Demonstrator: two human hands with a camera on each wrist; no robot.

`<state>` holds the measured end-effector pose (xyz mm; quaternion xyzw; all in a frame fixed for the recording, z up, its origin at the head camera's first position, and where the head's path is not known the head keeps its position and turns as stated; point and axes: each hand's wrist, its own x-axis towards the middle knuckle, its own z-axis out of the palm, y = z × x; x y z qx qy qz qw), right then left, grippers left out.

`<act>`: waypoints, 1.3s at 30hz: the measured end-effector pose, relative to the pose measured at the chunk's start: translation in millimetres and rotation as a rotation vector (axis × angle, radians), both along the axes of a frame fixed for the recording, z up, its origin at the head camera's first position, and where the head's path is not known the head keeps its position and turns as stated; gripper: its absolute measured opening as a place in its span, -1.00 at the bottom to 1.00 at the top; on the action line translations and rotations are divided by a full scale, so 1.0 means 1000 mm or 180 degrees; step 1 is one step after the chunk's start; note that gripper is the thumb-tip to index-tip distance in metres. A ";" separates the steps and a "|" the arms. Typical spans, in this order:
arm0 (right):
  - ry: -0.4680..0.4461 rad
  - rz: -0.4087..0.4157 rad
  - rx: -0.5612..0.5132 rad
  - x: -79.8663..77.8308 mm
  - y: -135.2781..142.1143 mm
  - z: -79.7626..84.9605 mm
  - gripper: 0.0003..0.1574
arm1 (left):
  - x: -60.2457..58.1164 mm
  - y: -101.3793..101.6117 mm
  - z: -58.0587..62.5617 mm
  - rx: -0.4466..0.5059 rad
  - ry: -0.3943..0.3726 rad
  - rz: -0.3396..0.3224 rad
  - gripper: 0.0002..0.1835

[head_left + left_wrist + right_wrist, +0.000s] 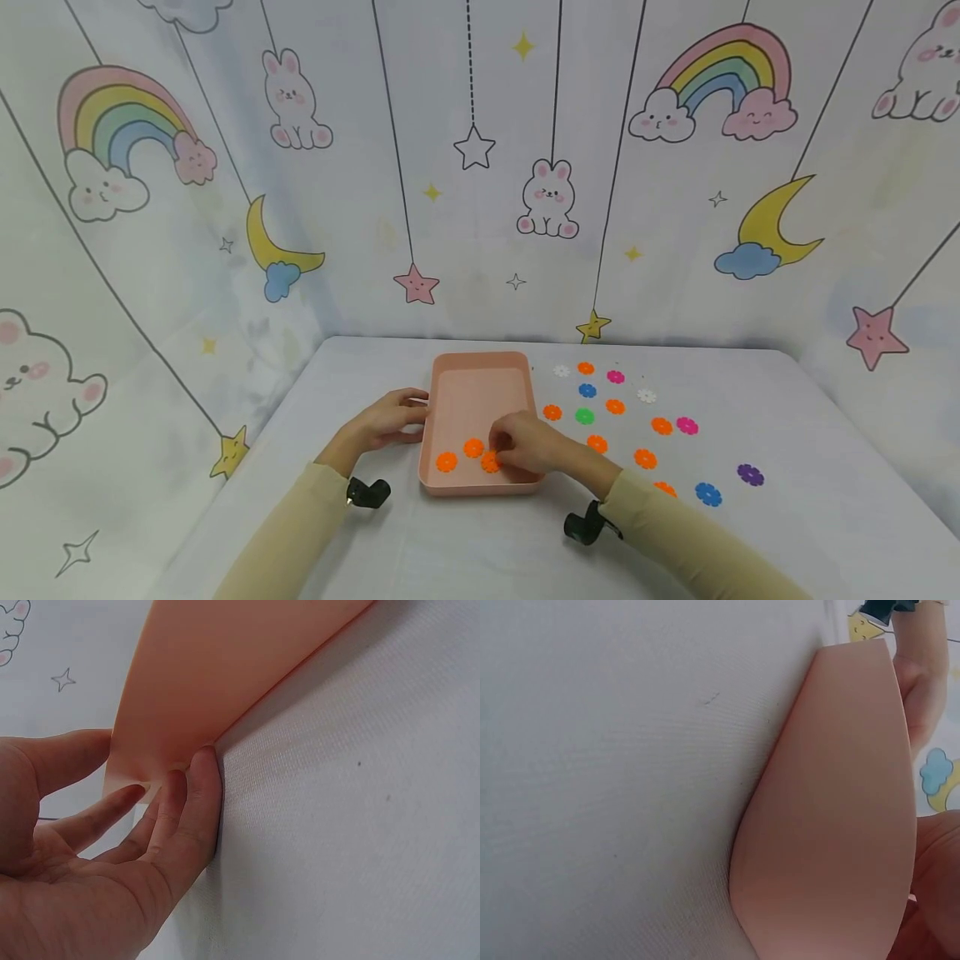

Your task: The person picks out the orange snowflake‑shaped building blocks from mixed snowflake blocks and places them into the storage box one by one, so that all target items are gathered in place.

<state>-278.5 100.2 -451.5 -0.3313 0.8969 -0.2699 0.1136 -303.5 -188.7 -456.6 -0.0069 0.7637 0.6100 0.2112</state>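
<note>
A pink tray [480, 379] lies on the white table. My left hand [393, 419] is at its left side; in the left wrist view the loosely extended fingers [202, 787] touch the outer wall [217, 660] and the thumb meets the rim. My right hand [528, 443] reaches over the right wall into the tray's near end. Its thumb and curled fingers pinch an orange snowflake disc [489, 462], partly covered by the fingertips. Two more orange discs [446, 462] lie on the tray floor beside it. In the right wrist view the tray wall [832, 795] hides the fingertips.
Loose snowflake discs lie spread to the right of the tray: several orange [645, 459], blue [708, 494], pink [687, 426], white [647, 396], a green [584, 416] and a purple one [750, 475]. A patterned cloth [480, 208] hangs behind the table.
</note>
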 end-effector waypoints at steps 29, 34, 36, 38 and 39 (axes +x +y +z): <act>0.0463 -0.0593 -0.0223 -0.011 0.175 0.045 -0.74 | -0.001 0.000 0.000 0.0026 -0.0004 0.0026 -0.44; 0.0465 -0.0774 -0.0083 -0.009 0.214 0.040 -0.65 | 0.001 -0.001 0.002 0.0061 -0.0020 -0.0049 -0.41; 0.0454 -0.0820 -0.0018 -0.010 0.226 0.035 -0.62 | 0.001 -0.002 0.001 0.0060 -0.0011 -0.0060 -0.40; 0.0436 -0.0847 0.0027 -0.010 0.235 0.031 -0.61 | 0.001 -0.002 0.002 0.0068 -0.0020 -0.0041 -0.41; 0.0430 -0.0858 0.0043 -0.011 0.240 0.028 -0.61 | 0.001 -0.002 0.002 0.0064 -0.0014 -0.0042 -0.41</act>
